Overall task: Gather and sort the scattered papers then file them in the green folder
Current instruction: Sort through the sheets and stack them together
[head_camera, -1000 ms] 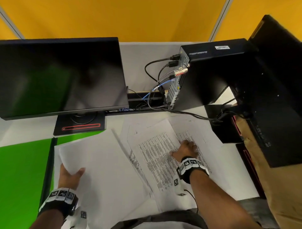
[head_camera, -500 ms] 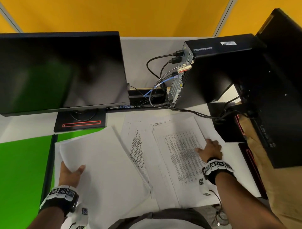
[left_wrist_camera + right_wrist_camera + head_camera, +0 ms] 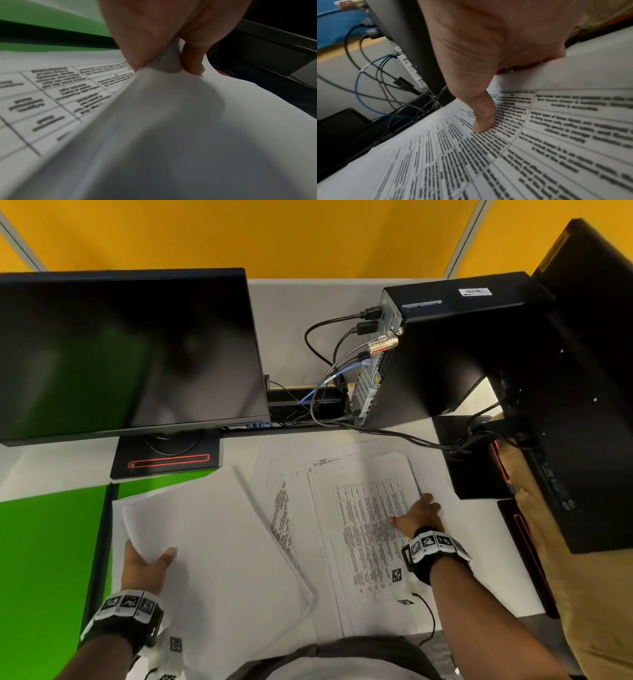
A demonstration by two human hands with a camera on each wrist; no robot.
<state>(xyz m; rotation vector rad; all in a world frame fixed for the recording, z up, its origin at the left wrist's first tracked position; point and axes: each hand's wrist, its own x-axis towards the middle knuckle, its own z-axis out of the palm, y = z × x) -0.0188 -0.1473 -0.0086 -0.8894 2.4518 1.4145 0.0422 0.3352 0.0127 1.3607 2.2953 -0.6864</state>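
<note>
A stack of blank-faced white papers (image 3: 212, 542) lies tilted over the desk, partly on the open green folder (image 3: 41, 559) at the left. My left hand (image 3: 147, 563) pinches the stack's near-left corner, thumb (image 3: 192, 60) on top and fingers beneath. To the right lie overlapping printed sheets (image 3: 370, 529) with tables of text. My right hand (image 3: 416, 515) grips their right edge: the thumb (image 3: 481, 119) presses on the top printed sheet (image 3: 539, 148) while the fingers are hidden under the edge. More printed sheets (image 3: 282, 508) poke out between the two piles.
A dark monitor (image 3: 123, 350) on a black base (image 3: 168, 460) stands behind the papers at the left. A black computer tower (image 3: 445, 350) with cables (image 3: 342, 392) stands behind at the right. Black equipment (image 3: 582, 371) and brown cardboard (image 3: 548, 542) crowd the right edge.
My right hand slid from the middle of the printed sheets to their right edge and took hold; the sheets turned more upright and squared together. The left hand kept its hold.
</note>
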